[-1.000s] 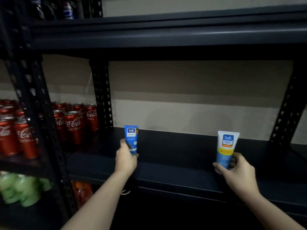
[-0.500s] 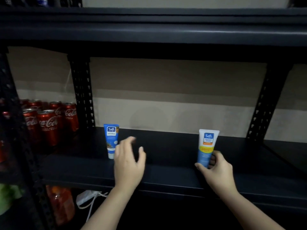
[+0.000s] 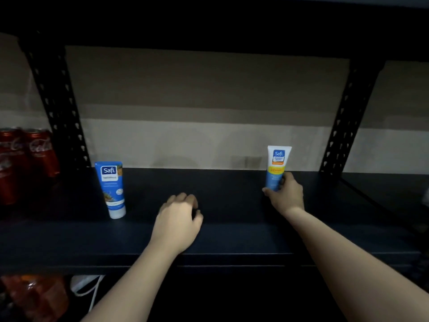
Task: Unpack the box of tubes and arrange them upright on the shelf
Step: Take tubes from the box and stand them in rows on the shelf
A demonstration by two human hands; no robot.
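A dark shelf [image 3: 232,238] is seen spanning the frame between two perforated black uprights [image 3: 58,101]. Toward its left, a blue tube [image 3: 111,189] is stood upright on its white cap. Toward the right, near the back, a white-and-blue tube [image 3: 277,166] is stood upright. Red cans [image 3: 34,149] are ranged at the far left.

The right hand [image 3: 286,194] covers the lower part of the white-and-blue Safi tube [image 3: 277,167], so its cap can't be seen. The red cola cans [image 3: 27,156] are blurred and cut by the left edge. The left hand's [image 3: 178,220] fingertips curl out of sight.
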